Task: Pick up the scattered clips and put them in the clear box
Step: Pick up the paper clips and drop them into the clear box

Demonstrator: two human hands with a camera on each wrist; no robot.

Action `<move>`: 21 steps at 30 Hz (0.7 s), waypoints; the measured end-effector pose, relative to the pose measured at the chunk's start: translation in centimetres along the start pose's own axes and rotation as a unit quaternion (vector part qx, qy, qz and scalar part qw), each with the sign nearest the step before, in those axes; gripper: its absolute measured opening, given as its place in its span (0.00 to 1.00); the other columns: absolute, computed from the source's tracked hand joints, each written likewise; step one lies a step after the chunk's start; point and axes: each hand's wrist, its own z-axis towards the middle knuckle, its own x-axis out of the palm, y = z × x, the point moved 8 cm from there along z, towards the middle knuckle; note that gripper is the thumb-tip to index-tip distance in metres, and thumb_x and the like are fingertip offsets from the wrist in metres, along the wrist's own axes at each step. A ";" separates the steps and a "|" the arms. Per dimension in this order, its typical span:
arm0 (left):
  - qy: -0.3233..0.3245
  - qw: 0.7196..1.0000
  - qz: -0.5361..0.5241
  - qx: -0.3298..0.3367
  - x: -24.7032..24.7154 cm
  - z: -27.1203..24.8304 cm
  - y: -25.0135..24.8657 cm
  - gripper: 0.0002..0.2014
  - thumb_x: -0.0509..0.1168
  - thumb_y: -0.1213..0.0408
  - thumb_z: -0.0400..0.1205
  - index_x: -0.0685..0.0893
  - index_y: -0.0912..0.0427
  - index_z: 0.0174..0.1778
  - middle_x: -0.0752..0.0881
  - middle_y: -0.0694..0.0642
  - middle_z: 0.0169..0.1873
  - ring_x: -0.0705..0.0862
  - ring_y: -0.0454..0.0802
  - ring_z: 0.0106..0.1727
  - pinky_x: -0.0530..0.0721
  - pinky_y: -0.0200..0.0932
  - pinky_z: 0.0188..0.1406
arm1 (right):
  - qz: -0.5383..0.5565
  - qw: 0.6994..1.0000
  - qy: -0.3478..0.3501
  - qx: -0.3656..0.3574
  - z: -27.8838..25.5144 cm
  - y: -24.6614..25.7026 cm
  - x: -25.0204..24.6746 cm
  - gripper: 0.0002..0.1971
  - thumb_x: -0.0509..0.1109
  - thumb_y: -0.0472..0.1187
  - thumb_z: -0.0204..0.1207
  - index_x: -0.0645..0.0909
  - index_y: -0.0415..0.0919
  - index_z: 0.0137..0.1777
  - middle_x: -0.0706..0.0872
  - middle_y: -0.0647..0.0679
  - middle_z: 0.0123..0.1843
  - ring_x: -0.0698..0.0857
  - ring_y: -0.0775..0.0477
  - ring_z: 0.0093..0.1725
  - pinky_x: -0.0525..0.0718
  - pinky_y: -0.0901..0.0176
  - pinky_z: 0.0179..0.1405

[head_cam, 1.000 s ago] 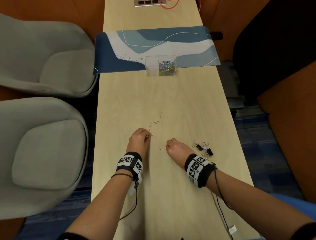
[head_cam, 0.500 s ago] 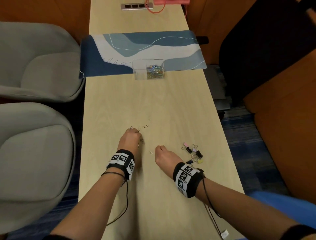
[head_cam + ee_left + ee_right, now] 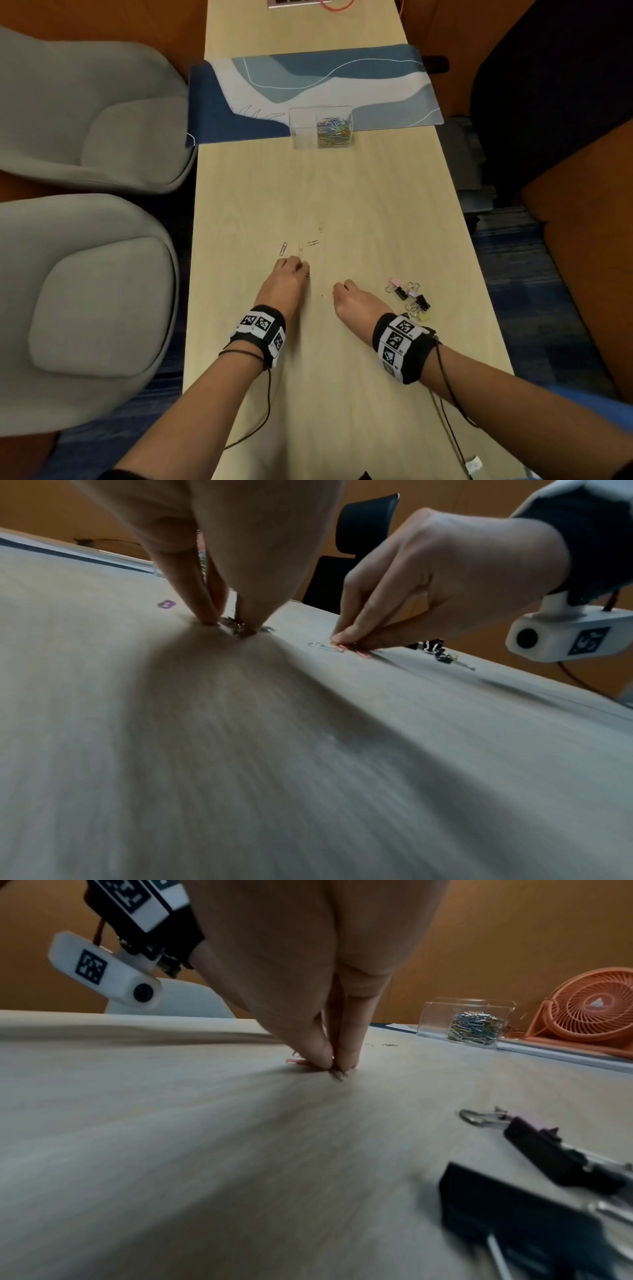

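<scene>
Several paper clips lie scattered mid-table, among them a pink paper clip (image 3: 283, 248) and silver clips (image 3: 313, 243). My left hand (image 3: 301, 272) pinches silver clips (image 3: 236, 627) against the table with fingertips pressed down. A short way right, my right hand (image 3: 337, 291) pinches a pink clip (image 3: 346, 648) on the wood; another silver clip (image 3: 323, 295) lies just left of it. The clear box (image 3: 321, 127), part filled with coloured paper clips (image 3: 474, 1028), stands at the mat's near edge, far beyond both hands.
A heap of binder clips (image 3: 412, 298) lies right of my right hand. A blue desk mat (image 3: 376, 89) crosses the table behind the box. An orange fan (image 3: 589, 1007) stands beyond it. Grey chairs (image 3: 89, 301) line the table's left edge.
Both hands have stayed at the same spots on the table, fingertips working at the clips. The pink clip beyond my left hand has come into sight; the head view shifted.
</scene>
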 end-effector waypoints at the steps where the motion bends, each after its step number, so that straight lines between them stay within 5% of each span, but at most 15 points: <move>1: 0.002 1.000 -0.006 0.000 -0.1 0.3 0.2 0.20 0.77 0.81 0.66 0.88 0.66 0.54 0.86 0.63 0.48 0.84 0.64 0.48 0.89 0.53 0.38 | 0.010 1.000 -0.002 -0.007 0.2 -0.1 -0.4 0.11 0.78 0.23 0.50 0.85 0.35 0.30 0.81 0.43 0.35 0.80 0.45 0.35 0.69 0.63 0.20; 3: 0.009 1.000 -0.023 -0.008 -0.5 0.8 0.3 0.14 0.76 0.80 0.67 0.90 0.66 0.48 0.86 0.63 0.44 0.85 0.63 0.43 0.88 0.50 0.36 | 0.046 0.998 0.039 -0.025 0.3 0.0 -0.6 0.10 0.68 0.20 0.66 0.84 0.30 0.44 0.81 0.38 0.47 0.80 0.39 0.48 0.81 0.56 0.36; 5: 0.007 0.999 -0.044 -0.018 -1.2 1.4 0.3 0.10 0.72 0.78 0.73 0.91 0.68 0.49 0.86 0.65 0.44 0.86 0.64 0.45 0.87 0.50 0.42 | 0.059 0.996 0.055 -0.041 0.6 0.1 -0.7 0.15 0.59 0.17 0.72 0.81 0.29 0.52 0.78 0.36 0.55 0.77 0.36 0.56 0.81 0.51 0.46; 10: 0.012 0.997 -0.060 -0.045 -2.1 2.5 0.1 0.11 0.63 0.75 0.78 0.91 0.66 0.48 0.86 0.63 0.46 0.85 0.62 0.45 0.84 0.52 0.47 | 0.057 0.996 0.067 -0.025 1.9 0.1 -1.7 0.16 0.60 0.17 0.72 0.81 0.30 0.53 0.80 0.36 0.55 0.81 0.36 0.54 0.79 0.51 0.42; 16: 0.024 0.991 -0.087 -0.103 -2.4 3.5 1.0 0.08 0.67 0.68 0.74 0.91 0.58 0.43 0.88 0.58 0.39 0.85 0.57 0.43 0.85 0.46 0.47 | 0.114 0.992 0.040 0.024 3.6 -3.1 -1.7 0.09 0.62 0.23 0.75 0.82 0.32 0.49 0.82 0.39 0.48 0.84 0.38 0.49 0.77 0.53 0.39; 18: 0.016 0.985 -0.118 -0.127 -2.5 3.5 1.7 0.07 0.70 0.66 0.72 0.91 0.56 0.42 0.90 0.55 0.37 0.86 0.53 0.42 0.86 0.42 0.48 | 0.229 0.968 -0.010 0.102 3.9 -6.0 -1.4 0.08 0.64 0.27 0.72 0.85 0.34 0.44 0.84 0.43 0.42 0.86 0.41 0.45 0.80 0.57 0.38; 21: -0.011 0.969 -0.190 -0.154 -2.6 3.3 2.8 0.05 0.74 0.67 0.67 0.92 0.55 0.37 0.90 0.51 0.32 0.87 0.48 0.37 0.86 0.37 0.47 | 0.452 0.856 -0.090 0.235 3.0 -11.0 -0.4 0.02 0.77 0.35 0.63 0.90 0.40 0.36 0.88 0.52 0.34 0.85 0.55 0.35 0.83 0.68 0.37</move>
